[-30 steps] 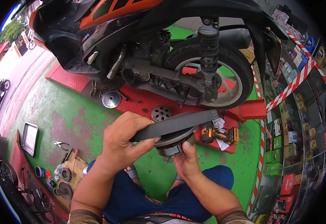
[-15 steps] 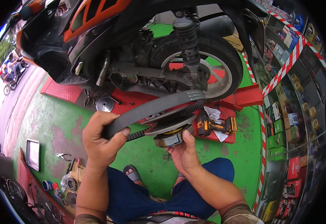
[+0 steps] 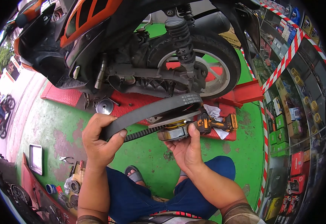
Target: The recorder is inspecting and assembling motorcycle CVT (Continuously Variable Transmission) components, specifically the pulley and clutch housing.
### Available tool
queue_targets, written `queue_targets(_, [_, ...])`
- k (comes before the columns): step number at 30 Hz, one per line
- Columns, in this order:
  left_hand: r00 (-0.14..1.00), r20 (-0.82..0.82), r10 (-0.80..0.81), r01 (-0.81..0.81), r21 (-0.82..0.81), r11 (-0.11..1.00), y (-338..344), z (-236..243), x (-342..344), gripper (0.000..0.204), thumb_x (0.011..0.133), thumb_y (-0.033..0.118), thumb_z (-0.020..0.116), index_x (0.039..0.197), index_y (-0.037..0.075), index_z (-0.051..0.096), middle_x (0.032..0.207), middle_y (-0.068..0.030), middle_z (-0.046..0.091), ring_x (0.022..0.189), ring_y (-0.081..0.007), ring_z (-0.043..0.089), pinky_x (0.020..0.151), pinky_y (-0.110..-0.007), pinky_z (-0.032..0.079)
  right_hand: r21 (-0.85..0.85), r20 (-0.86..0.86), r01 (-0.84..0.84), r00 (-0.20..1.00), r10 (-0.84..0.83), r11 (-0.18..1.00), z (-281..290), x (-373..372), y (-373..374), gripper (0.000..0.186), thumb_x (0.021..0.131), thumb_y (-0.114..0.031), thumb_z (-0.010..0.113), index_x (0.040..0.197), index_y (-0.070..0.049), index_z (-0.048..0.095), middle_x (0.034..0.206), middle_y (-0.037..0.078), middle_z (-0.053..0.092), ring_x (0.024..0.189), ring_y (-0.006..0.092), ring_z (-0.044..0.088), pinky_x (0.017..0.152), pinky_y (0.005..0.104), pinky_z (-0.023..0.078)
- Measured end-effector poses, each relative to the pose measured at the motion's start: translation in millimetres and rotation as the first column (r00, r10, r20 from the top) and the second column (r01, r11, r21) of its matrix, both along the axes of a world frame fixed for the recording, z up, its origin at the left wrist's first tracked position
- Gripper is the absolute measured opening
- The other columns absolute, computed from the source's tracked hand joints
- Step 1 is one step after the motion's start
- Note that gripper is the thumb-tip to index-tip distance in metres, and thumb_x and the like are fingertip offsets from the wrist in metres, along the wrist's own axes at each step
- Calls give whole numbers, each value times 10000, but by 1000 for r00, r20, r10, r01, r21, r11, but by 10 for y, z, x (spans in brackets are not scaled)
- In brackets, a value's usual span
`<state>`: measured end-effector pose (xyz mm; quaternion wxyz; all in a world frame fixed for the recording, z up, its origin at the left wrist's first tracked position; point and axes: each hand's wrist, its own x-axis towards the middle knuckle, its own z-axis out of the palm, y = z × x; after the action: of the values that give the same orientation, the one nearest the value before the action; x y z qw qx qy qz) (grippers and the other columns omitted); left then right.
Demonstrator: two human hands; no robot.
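Note:
A black toothed drive belt (image 3: 148, 109) loops around a scooter clutch pulley (image 3: 175, 130). My left hand (image 3: 104, 139) pinches the belt's left end between thumb and fingers. From below, my right hand (image 3: 187, 147) grips the pulley's clutch side, thumb on its edge and fingers underneath. Both parts are held in the air in front of the scooter's opened transmission case (image 3: 144, 80). The belt's right end passes over the pulley and partly hides it. Behind them stands the scooter's rear wheel (image 3: 228, 76).
On the red lift platform (image 3: 64, 93) lie a round metal pulley disc (image 3: 104, 106), a cordless impact driver (image 3: 217, 124) and a white rag (image 3: 212, 111). Pliers (image 3: 66, 159) and a metal tray (image 3: 36, 158) rest on the green floor at left. A glass display case (image 3: 282, 130) stands at right.
The pulley has tilted flatter, so its clutch side shows more and its disc face less. The belt still loops around it, and both hands keep their hold. My view has shifted slightly.

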<state>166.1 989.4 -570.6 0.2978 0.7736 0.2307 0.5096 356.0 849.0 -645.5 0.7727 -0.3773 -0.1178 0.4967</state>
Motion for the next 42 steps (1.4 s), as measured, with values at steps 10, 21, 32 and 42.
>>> queue_targets(10, [996,-82,-30,33,32,999,57,-46,-50,252,713,95,754,920,-9,656,861,-65,609,796,-171,573,721,-298,437,-7,-44,36,998,-36,999,6,21,18,850,889,-746,598,1409,-82,493,1302,117,622,1142,238,643,949,380,522])
queue_targets(21, [996,-68,-52,61,150,987,96,-49,-15,227,677,40,765,882,-1,677,821,-83,664,725,-180,623,656,-297,475,15,-107,-15,994,17,1000,-8,90,-9,804,908,-736,583,1371,-82,517,1244,103,619,1105,188,620,945,334,510])
queue_targets(32, [995,-84,-47,52,66,996,92,-45,-19,218,671,56,721,870,5,648,821,-51,598,755,-160,571,695,-292,437,21,-50,5,999,-4,1000,65,98,-6,789,912,-725,581,1365,-80,531,1260,92,645,1112,188,648,918,330,510])
queue_targets(42, [995,-96,-36,53,183,982,-17,-27,112,218,734,49,758,927,-2,671,833,-57,625,746,-144,579,660,-279,433,-22,86,-110,990,112,994,-156,44,-8,645,946,-599,601,1399,-151,498,1233,21,643,1073,136,631,899,337,504])
